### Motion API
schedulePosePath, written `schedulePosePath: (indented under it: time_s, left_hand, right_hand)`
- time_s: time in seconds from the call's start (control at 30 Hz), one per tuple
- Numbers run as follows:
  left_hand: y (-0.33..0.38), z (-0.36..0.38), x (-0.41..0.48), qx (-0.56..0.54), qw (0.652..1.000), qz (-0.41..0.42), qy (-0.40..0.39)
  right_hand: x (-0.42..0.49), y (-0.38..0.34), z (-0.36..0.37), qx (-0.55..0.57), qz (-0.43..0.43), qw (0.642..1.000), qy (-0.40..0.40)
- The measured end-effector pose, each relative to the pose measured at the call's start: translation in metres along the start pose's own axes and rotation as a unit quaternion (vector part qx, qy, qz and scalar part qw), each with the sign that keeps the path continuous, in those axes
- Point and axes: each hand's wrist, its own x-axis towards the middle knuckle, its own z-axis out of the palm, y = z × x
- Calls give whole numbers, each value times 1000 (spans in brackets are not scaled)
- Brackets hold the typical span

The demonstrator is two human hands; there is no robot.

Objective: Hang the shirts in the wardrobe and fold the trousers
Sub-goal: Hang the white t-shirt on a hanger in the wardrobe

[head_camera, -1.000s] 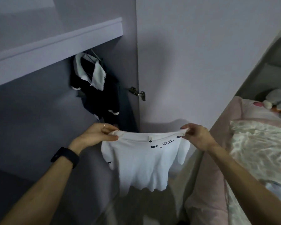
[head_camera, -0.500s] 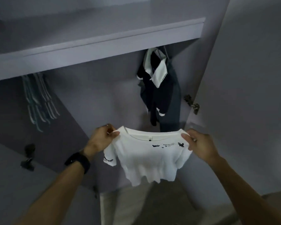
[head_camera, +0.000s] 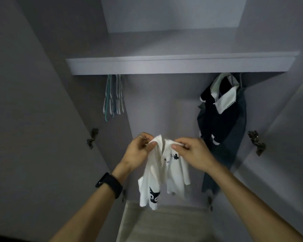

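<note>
We pinch the white shirt [head_camera: 164, 165] with left hand [head_camera: 138, 152] and right hand [head_camera: 194, 154], hangers [head_camera: 113, 96] far left.

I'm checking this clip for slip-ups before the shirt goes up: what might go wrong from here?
1. The left hand and right hand pinch only the top edge of the white shirt, bunched between them; a slack grip may drop it.
2. The empty hangers hang off to the left, and both hands are busy; reaching for one leaves the shirt on a single pinch, likely twisted.
</note>
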Motion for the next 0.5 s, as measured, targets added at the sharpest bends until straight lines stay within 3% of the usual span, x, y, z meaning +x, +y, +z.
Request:
schedulePosePath:
  time_s: [0.27, 0.5]
  left_hand:
    - [2, -42, -43, -17, 999, -43, 8]
    - [8, -71, -74, 166, 978, -14, 123]
  right_hand:
    - [26, -64, 37, 23, -45, 996, -68]
    - [33, -92, 61, 8, -96, 986, -139]
